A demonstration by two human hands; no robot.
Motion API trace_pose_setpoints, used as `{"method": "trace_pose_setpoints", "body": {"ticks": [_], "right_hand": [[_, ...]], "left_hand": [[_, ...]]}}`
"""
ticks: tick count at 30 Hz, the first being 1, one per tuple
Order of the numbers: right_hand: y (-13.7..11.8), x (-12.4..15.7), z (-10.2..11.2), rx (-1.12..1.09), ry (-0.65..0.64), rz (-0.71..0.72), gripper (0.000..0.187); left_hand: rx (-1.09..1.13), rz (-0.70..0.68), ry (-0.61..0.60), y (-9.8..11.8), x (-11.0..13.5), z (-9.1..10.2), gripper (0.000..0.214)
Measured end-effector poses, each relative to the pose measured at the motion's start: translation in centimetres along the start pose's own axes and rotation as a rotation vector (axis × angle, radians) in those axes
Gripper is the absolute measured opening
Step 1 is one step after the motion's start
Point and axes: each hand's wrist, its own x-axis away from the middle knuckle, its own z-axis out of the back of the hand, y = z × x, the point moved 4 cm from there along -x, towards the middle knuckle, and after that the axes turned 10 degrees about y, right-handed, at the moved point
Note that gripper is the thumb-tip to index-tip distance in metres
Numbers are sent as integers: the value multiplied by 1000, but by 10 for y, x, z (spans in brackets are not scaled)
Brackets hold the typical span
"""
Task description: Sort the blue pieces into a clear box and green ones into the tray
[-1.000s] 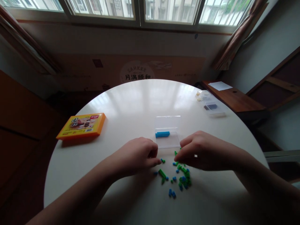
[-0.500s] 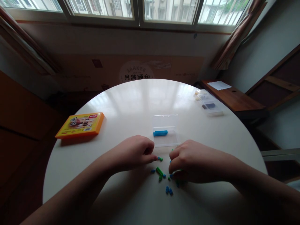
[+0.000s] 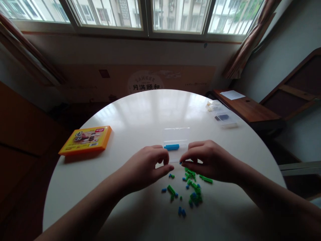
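My left hand (image 3: 147,167) is raised just above the white round table (image 3: 140,113), its fingers curled and pinched; what they hold is too small to make out. My right hand (image 3: 210,160) pinches a tiny blue brick (image 3: 180,163) at its fingertips, close to the left hand. Right behind both hands lies an open clear plastic case (image 3: 175,139) with a row of joined blue bricks (image 3: 172,147) inside. Below the hands, several loose green and blue bricks (image 3: 193,190) are scattered on the table.
An orange box (image 3: 86,140) lies at the table's left. More clear plastic cases (image 3: 222,115) sit at the far right edge. A wooden side table (image 3: 248,107) with a white paper (image 3: 232,94) stands beyond. Windows and a low wall run behind.
My right hand has lifted off the brick pile and moved up towards the case, uncovering the green bricks. My left hand rose slightly to meet it.
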Motion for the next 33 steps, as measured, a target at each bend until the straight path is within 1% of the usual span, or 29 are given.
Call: {"method": "trace_pose_setpoints", "body": {"ticks": [2,3,6,8,10,14,17,20,23,26,27,29,31,33], "right_hand": [[7,-3,4,-63,137,-73,9],[9,-5,3,-92,184,-106,9],[11,-6,-4,-156,243,-179,10],[10,-6,-10,-183,259,-182,10],[9,-5,-15,-204,277,-164,9],[11,-3,-19,-234,315,-123,8],[12,-4,-18,-210,337,-101,6],[10,-4,-19,-177,344,-96,8],[8,-4,-22,-185,318,-98,11],[9,-4,-20,-168,291,-100,9],[11,-4,-18,-141,285,-108,9],[18,-4,-10,-57,265,-150,9],[27,-4,-3,44,214,-226,10],[36,-4,3,136,171,-298,11]], "left_hand": [[91,16,98,2,0,1,16],[138,29,141,2,0,0,16],[257,85,257,0,-1,-1,20],[321,135,292,-3,-1,-3,21],[402,202,266,-6,-2,-6,23],[576,344,151,-10,-2,-14,28],[630,389,116,-12,-2,-17,32],[657,398,117,-11,-2,-19,34],[644,389,130,-8,-2,-19,33],[570,377,129,-6,-1,-16,35],[522,363,140,-6,-1,-14,35],[386,316,199,-9,-1,-8,31],[238,272,264,-14,-3,-2,25],[135,258,282,-19,-4,1,22]]}}
